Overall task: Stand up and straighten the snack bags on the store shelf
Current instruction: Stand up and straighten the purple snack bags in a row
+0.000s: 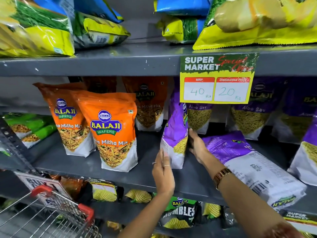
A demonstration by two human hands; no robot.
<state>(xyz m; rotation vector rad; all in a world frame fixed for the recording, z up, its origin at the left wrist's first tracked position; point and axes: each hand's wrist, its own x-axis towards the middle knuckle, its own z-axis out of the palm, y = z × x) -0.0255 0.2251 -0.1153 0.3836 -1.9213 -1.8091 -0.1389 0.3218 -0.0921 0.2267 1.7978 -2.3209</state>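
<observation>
Two hands on one purple snack bag (175,134), upright in the middle of the grey shelf (85,162), turned side-on. Left hand (163,170) flat against the bag's low left side, fingers (165,158) straight and pointing up, not curled round anything; rings on two of them. Left arm coming up from the bottom, bare. Right hand (197,145) pressed to the bag's right side, palm toward it, fingers spread open and partly hidden behind the bag. Gold watch (222,176) on the right wrist, arm reaching in from the lower right.

Just right of that hand, another purple bag (248,162) lying flat on its front, back label up, sticking out past the shelf edge. More purple bags (248,117) standing at the back. To the left, well apart, two orange bags (111,133) standing up, one behind the other. Yellow price sign (217,79) hanging from the shelf above. Red-handled cart (51,212) at the bottom left.
</observation>
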